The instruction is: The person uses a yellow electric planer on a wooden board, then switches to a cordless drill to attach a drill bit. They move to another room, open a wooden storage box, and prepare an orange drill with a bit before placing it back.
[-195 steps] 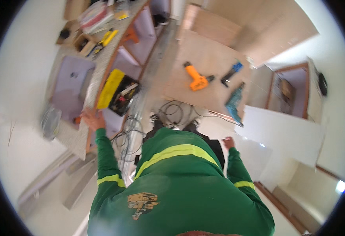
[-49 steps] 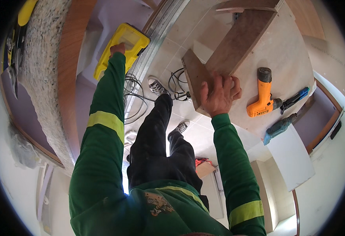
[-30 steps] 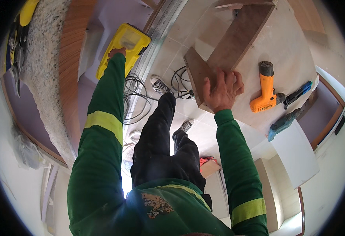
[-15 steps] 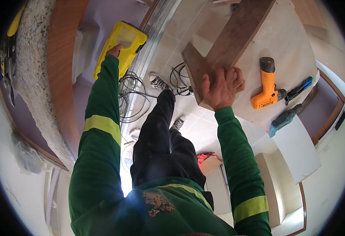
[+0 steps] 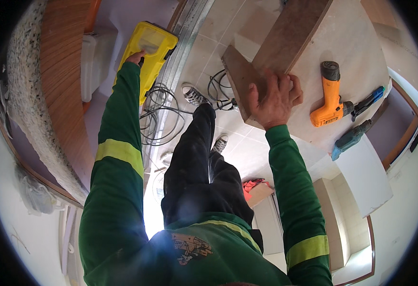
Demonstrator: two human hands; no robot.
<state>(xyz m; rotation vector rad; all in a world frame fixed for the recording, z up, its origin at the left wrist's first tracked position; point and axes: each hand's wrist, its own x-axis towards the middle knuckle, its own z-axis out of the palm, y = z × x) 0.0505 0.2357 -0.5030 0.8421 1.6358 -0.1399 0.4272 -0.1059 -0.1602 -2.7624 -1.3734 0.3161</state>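
My left hand (image 5: 135,58) reaches out on the left, its fingers curled at the middle of a yellow tool case (image 5: 157,66) with a clear window in its lid. A small dark piece shows beside those fingers, perhaps the case's handle. On the right, my right hand (image 5: 276,102) rests against a brown wooden board (image 5: 241,78), fingers spread and slightly bent, holding nothing. That board joins a longer brown board (image 5: 292,35) at the edge of a pale worktop (image 5: 350,47).
An orange drill (image 5: 330,97), a teal power tool (image 5: 351,139) and a black-and-blue tool (image 5: 367,103) lie on the worktop. Loose dark cable (image 5: 163,112) coils on the floor near my shoes (image 5: 195,95). A granite slab (image 5: 32,100) edges the left side.
The whole view has shifted slightly, with the worktop and its tools now a little further right. Both hands keep their places on the case and the board.
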